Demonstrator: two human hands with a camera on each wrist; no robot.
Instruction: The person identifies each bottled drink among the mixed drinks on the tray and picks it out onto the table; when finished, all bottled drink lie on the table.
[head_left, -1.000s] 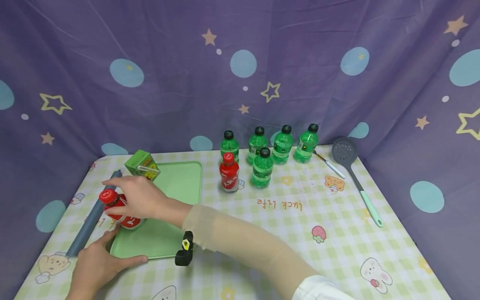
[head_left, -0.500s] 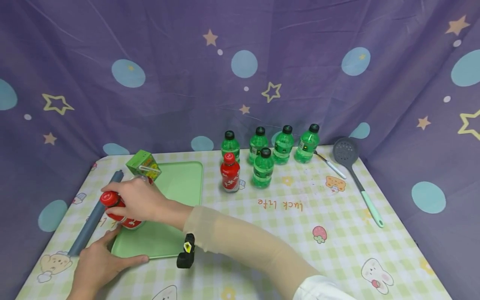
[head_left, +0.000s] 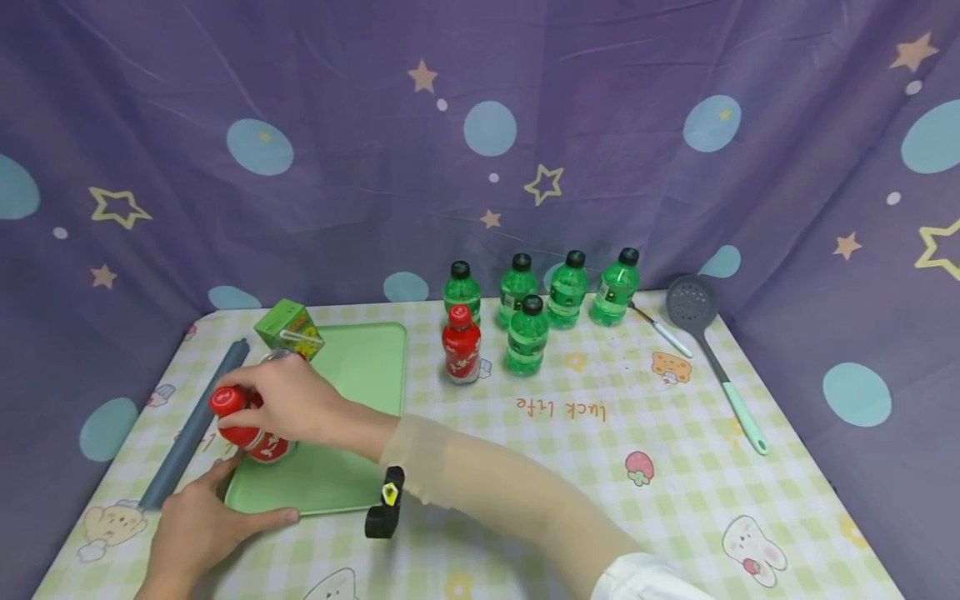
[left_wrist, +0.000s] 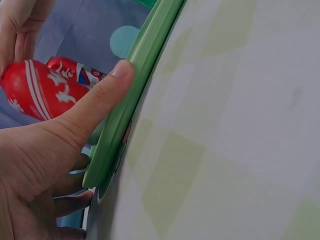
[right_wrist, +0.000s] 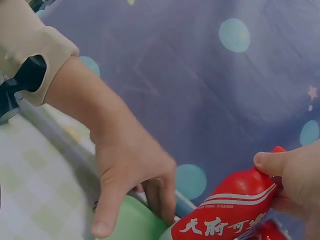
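My right hand point(head_left: 296, 404) grips a red soda bottle point(head_left: 262, 442) by its neck over the left part of the green tray point(head_left: 363, 362). The bottle's white lettering shows in the right wrist view. It stands about upright, but I cannot tell if its base touches the tray. My left hand point(head_left: 198, 529) holds the tray's near left corner, thumb along the front rim and fingers round the left side. Behind the bottle, a red can point(left_wrist: 67, 66) shows in the left wrist view. My right hand hides most of it in the head view.
A green drink carton point(head_left: 288, 327) is at the tray's back left. A blue-grey rod point(head_left: 195, 425) lies left of it. To the right stand another red bottle point(head_left: 461, 346) and several green bottles point(head_left: 527, 337). Farther right lie a fork-like utensil point(head_left: 660, 329) and a slotted turner point(head_left: 712, 358).
My right hand has shifted slightly right with the bottle, and the can's top has come into sight behind it. My left hand stays on the tray corner.
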